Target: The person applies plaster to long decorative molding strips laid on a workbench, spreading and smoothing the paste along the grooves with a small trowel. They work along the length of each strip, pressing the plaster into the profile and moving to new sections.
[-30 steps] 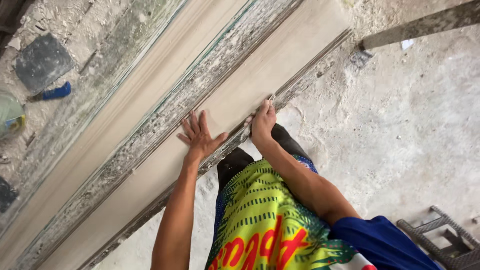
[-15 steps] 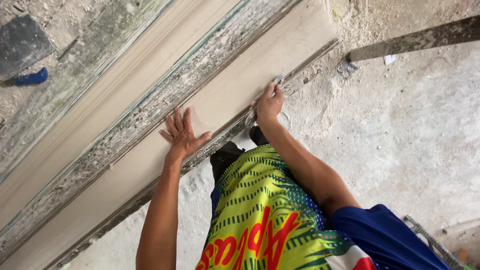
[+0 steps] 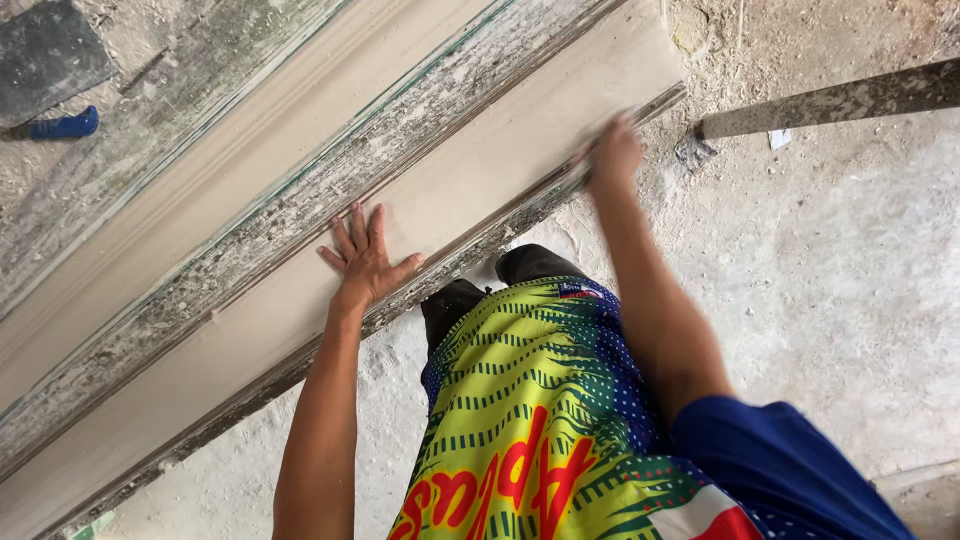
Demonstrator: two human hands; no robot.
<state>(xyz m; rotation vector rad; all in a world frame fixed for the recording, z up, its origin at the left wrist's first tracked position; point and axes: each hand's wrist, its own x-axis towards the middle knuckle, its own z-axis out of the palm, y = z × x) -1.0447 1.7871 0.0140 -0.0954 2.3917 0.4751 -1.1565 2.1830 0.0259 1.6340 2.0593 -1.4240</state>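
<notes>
A dusty concrete floor [image 3: 850, 300] fills my view, rough and grey, scattered with plaster crumbs. Across it, running from lower left to upper right, lie long moulds [image 3: 300, 215] with crusted, flaking edges; the nearer one holds a smooth pale cast strip [image 3: 470, 190], a second like it lies beyond. From what I can see, the strip's face already looks even and flat along most of its length, so I judge the smoothing well on, with the far end under the right hand the part in work. A grey bar [image 3: 840, 100] lies on the floor at upper right, well apart from the moulds. At upper left sits a dark flat trowel [image 3: 45, 55] with a blue handle [image 3: 62, 126], out of reach of both hands.

My left hand [image 3: 362, 262] lies flat on the strip, fingers spread wide, palm down, gripping nothing. My right hand [image 3: 612, 155] is at the strip's near edge by its upper end, blurred; whether its fingers close on a tool or just press the edge I cannot tell. The strip lies directly under both hands, between me and the far mould
</notes>
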